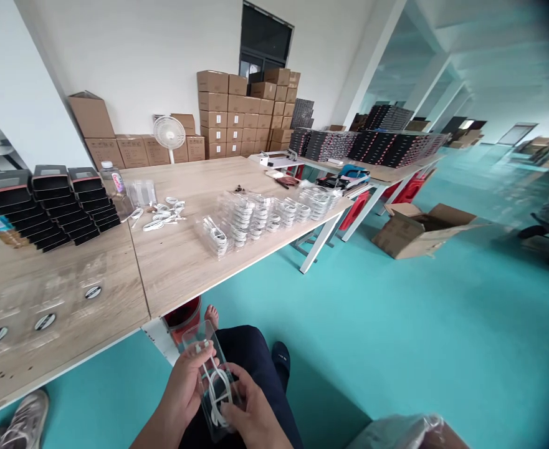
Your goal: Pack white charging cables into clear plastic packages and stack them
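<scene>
Above my lap, a clear plastic tray (204, 330) is held between both hands, with a coiled white charging cable (218, 386) lying in it. My left hand (187, 380) grips the tray's left side, its thumb on the cable near the plugs at the upper end. My right hand (250, 399) closes around the tray's lower right side, thumb pressing on the coil. On the table, stacked clear trays with coiled cables (241, 221) stand along the front edge. Loose white cables (164, 214) lie farther left.
Black boxes (50, 206) are stacked at the left, behind clear trays with round labels (45, 322). A red bucket (183, 315) sits under the table edge. An open carton (419, 231) stands on the floor at right; a plastic bag (405, 431) is at lower right.
</scene>
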Demonstrator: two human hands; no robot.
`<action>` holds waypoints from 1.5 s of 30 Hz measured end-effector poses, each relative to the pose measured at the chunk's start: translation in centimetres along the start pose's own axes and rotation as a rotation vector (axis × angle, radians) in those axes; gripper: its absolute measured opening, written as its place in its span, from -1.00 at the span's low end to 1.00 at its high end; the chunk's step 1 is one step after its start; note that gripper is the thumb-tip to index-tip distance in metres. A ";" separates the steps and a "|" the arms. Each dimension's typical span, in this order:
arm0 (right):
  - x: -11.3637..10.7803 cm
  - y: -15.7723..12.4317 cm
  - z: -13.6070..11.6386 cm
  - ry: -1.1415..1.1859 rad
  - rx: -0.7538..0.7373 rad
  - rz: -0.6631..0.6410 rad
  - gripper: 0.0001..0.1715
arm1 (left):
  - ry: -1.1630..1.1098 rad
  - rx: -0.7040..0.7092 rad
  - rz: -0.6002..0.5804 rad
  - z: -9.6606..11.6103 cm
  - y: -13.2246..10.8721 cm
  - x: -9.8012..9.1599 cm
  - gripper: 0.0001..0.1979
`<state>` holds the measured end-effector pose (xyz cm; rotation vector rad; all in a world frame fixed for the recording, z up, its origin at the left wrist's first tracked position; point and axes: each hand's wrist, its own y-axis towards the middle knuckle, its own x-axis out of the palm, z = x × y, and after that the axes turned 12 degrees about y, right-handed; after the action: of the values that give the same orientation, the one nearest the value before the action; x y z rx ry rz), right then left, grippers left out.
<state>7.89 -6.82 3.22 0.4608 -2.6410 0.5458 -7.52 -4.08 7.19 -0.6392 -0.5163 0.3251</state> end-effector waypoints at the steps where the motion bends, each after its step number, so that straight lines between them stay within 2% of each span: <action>1: -0.1 -0.1 -0.7 -0.019 -0.014 -0.020 -0.16 | 0.024 0.006 -0.014 -0.2 -0.1 -0.1 -0.76; 5: -0.1 0.4 -3.1 -0.176 -0.085 0.000 -0.44 | 0.063 0.031 -0.136 -1.2 -0.8 0.2 -0.69; 7: 0.1 0.6 -3.8 -0.293 -0.085 0.014 -0.51 | 0.048 0.034 -0.173 -1.6 -1.3 0.5 -0.67; 11: 0.9 0.8 -4.8 -0.523 -0.098 0.029 -0.57 | 0.077 0.054 -0.165 -1.8 -1.6 0.6 -0.66; 14: 1.4 1.2 -5.0 -0.582 -0.120 0.012 -0.63 | 0.105 0.062 -0.144 -1.5 -1.4 0.5 -0.64; 19: 1.2 2.4 -3.7 -0.431 -0.082 0.065 -0.58 | 0.141 0.040 -0.114 0.0 -0.7 0.2 -0.64; 23: 0.8 1.7 -2.0 -0.101 0.013 -0.063 -0.21 | 0.094 0.097 -0.080 1.7 -0.1 -0.3 -0.65; 25: 0.8 0.9 -1.5 0.060 0.058 -0.095 -0.12 | 0.093 0.126 -0.078 2.3 -0.1 -0.4 -0.62; 27: 1.0 0.3 -1.5 0.120 0.057 -0.069 -0.16 | 0.114 0.150 -0.100 2.4 -0.3 -0.2 -0.54; 30: 1.5 -0.1 -2.0 0.160 0.049 -0.050 -0.23 | 0.146 0.205 -0.103 1.5 -1.0 0.3 -0.31; 35: 2.0 -0.1 -2.7 0.116 0.048 -0.016 -0.22 | 0.250 0.267 -0.034 -0.1 -1.5 1.0 0.06; 45: 1.3 -0.1 -2.7 0.233 0.114 -0.080 -0.30 | 0.238 0.230 -0.063 1.0 -2.6 1.3 0.08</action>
<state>7.66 -5.99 6.09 0.5018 -2.3687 0.6834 -6.60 -4.98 9.97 -0.4301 -0.2651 0.2408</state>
